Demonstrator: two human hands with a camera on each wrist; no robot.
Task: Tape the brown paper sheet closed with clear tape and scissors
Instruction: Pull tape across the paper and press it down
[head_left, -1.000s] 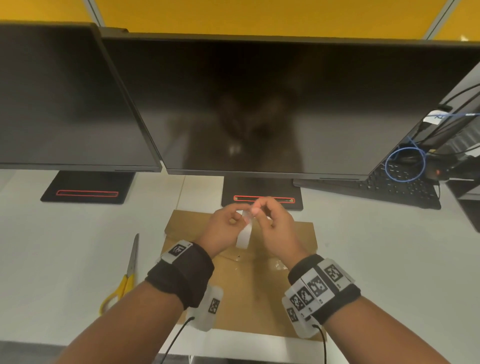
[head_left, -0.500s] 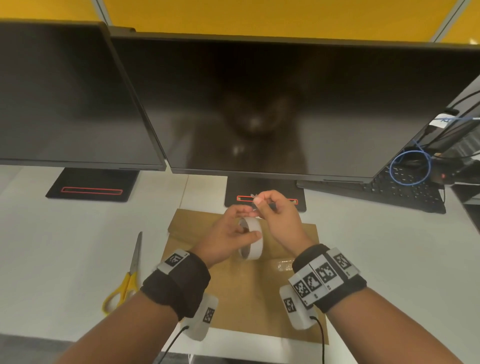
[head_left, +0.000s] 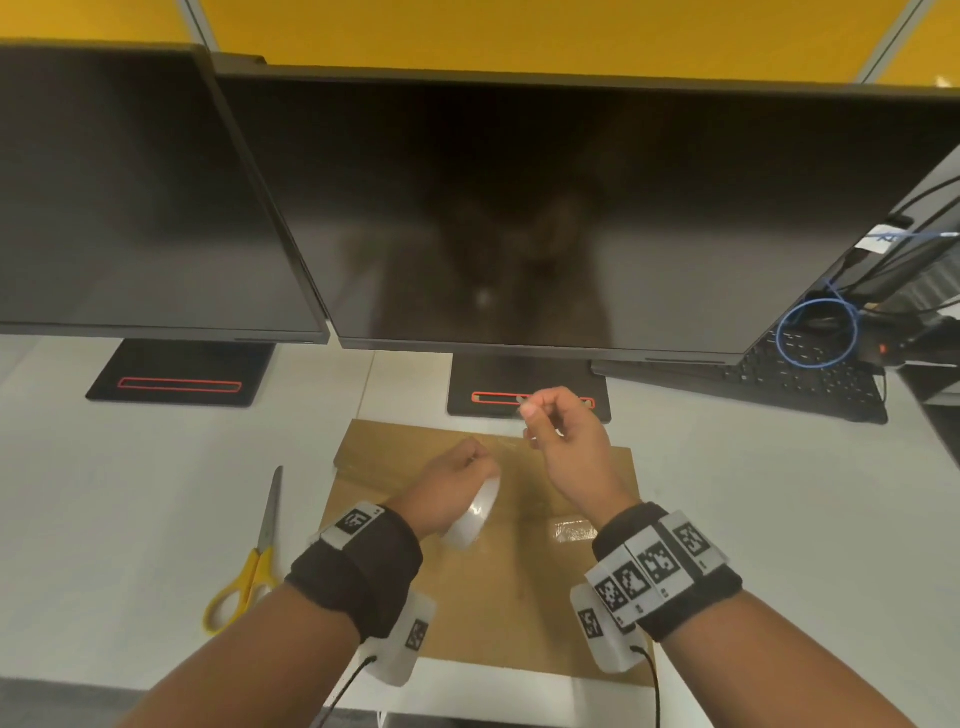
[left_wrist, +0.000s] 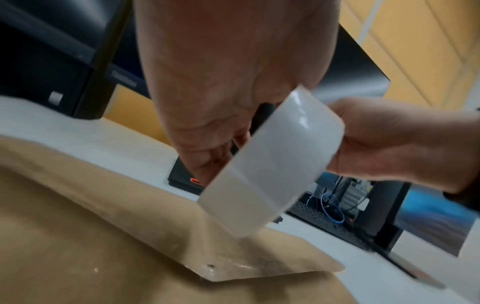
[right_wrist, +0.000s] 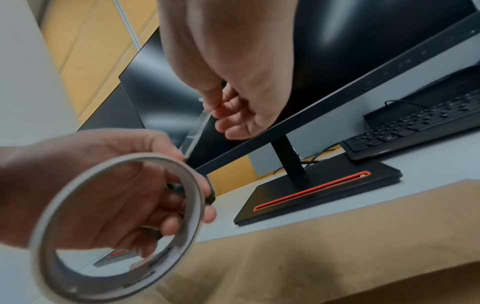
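A folded brown paper sheet (head_left: 509, 582) lies flat on the white desk in front of me, with a short piece of clear tape (head_left: 572, 531) stuck on it at the right. My left hand (head_left: 452, 493) grips the white roll of clear tape (head_left: 475, 514) just above the sheet; the roll (left_wrist: 272, 164) is on edge. My right hand (head_left: 550, 431) pinches the free end of the tape strip (right_wrist: 197, 127) and holds it up and away from the roll (right_wrist: 116, 222). Yellow-handled scissors (head_left: 252, 556) lie on the desk left of the sheet, untouched.
Two dark monitors stand close behind the sheet, the middle one's stand base (head_left: 527, 387) just beyond my right hand. A black keyboard (head_left: 810, 374) with a blue cable loop (head_left: 815, 332) sits at the back right. The desk edge runs just below my wrists.
My hands were together at the roll; the right hand has drawn the tape end up and to the right, while the left hand has lowered the roll toward the sheet.
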